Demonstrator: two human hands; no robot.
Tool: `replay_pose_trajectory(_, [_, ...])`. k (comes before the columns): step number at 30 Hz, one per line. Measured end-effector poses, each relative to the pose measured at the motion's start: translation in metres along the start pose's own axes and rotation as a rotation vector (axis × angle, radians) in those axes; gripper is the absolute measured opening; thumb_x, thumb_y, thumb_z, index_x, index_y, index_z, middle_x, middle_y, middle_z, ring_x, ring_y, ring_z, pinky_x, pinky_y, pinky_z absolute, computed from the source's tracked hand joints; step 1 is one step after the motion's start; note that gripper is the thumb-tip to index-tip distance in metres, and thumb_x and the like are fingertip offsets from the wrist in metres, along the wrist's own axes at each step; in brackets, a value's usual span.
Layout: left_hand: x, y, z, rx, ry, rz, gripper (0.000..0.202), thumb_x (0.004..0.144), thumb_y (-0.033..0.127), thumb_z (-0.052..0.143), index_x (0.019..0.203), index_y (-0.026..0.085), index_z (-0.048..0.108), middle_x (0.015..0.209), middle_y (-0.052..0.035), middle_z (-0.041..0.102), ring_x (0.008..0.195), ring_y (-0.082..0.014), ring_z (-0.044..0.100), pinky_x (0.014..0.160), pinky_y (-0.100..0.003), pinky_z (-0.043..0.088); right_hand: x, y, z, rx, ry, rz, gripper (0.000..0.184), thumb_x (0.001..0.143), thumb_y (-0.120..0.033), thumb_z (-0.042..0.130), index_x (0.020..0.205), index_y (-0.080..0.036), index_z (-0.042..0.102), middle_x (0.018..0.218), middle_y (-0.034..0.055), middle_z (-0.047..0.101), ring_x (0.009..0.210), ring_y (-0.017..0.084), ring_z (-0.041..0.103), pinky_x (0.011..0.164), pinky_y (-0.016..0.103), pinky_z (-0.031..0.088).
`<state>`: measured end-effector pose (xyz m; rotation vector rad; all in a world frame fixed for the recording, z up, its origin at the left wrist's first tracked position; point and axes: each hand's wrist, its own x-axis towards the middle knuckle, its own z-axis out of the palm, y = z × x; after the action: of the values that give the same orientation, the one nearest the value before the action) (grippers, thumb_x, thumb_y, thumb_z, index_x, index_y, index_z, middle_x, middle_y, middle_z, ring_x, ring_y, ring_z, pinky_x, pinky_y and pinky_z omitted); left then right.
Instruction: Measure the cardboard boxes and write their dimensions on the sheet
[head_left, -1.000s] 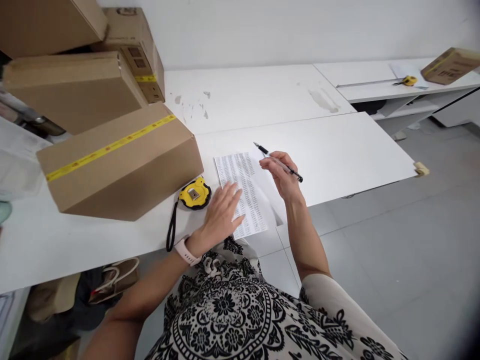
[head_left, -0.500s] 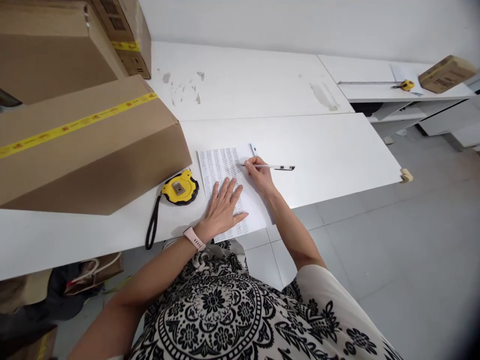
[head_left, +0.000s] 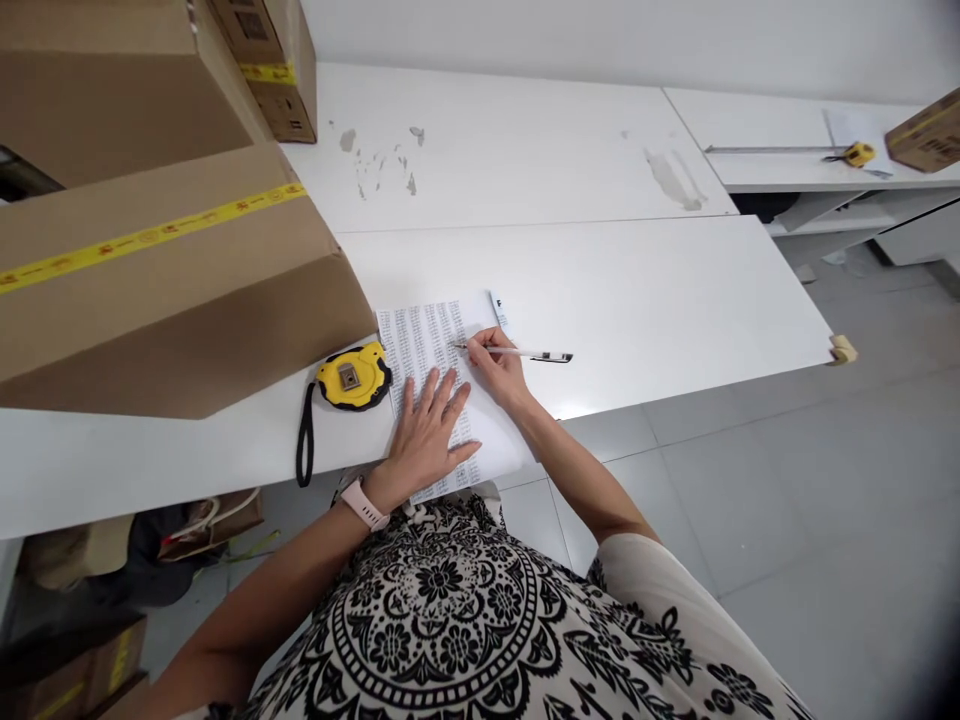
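The left hand (head_left: 427,442) lies flat on the paper (head_left: 421,345), fingers moderately spread, thumb angled right. Just beyond, the right hand (head_left: 501,372) pinches the pen (head_left: 538,355) near its writing end. The pen lies nearly crosswise above the paper, tip leftward at the printed columns, dark end right. Left of the paper, a tape measure (head_left: 366,382) sits beside a box (head_left: 255,340). The white table (head_left: 645,300) stretches right, above grey floor tiles (head_left: 750,500), to a pale wall (head_left: 540,40).

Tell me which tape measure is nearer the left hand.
The tape measure beside the large carton, closest to the left hand spread on the printed sheet; the other tape measure lies far right, near a smaller carton.
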<state>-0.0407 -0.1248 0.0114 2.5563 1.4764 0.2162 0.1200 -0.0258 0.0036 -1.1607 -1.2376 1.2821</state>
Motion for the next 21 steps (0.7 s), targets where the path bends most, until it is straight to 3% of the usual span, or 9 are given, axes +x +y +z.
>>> replay_pose_trajectory(9, [-0.032, -0.029, -0.011, 0.004, 0.028, -0.05, 0.079, 0.095, 0.057, 0.053, 0.157, 0.012, 0.033, 0.167, -0.0201, 0.026, 0.155, -0.0404, 0.015, 0.122, -0.066, 0.007, 0.002, 0.001, 0.047, 0.082, -0.117, -0.022, 0.038, 0.077, -0.055, 0.076, 0.09, -0.023, 0.06, 0.083, -0.0011, 0.059, 0.071, 0.014, 0.052, 0.068, 0.03, 0.045])
replay_pose_trajectory(15, [-0.02, -0.027, -0.013, -0.011, 0.027, -0.103, 0.07, 0.097, 0.059, 0.048, 0.15, 0.013, 0.045, 0.162, -0.0161, 0.039, 0.149, -0.0424, 0.029, 0.122, -0.065, 0.012, -0.002, -0.004, 0.046, -0.195, 0.001, -0.031, 0.028, 0.09, -0.047, 0.062, 0.078, -0.024, 0.051, 0.063, -0.0056, 0.046, 0.058, 0.013, 0.043, 0.057, 0.029, 0.037])
replay_pose_trajectory(21, [-0.012, -0.026, -0.007, -0.039, 0.017, -0.088, 0.079, 0.095, 0.066, 0.046, 0.157, 0.018, 0.036, 0.167, -0.0117, 0.03, 0.152, -0.0436, 0.022, 0.121, -0.07, 0.004, 0.0, 0.005, 0.041, -0.177, -0.004, -0.066, 0.028, 0.087, -0.049, 0.065, 0.09, -0.024, 0.053, 0.074, -0.0035, 0.056, 0.064, 0.013, 0.05, 0.062, 0.029, 0.042])
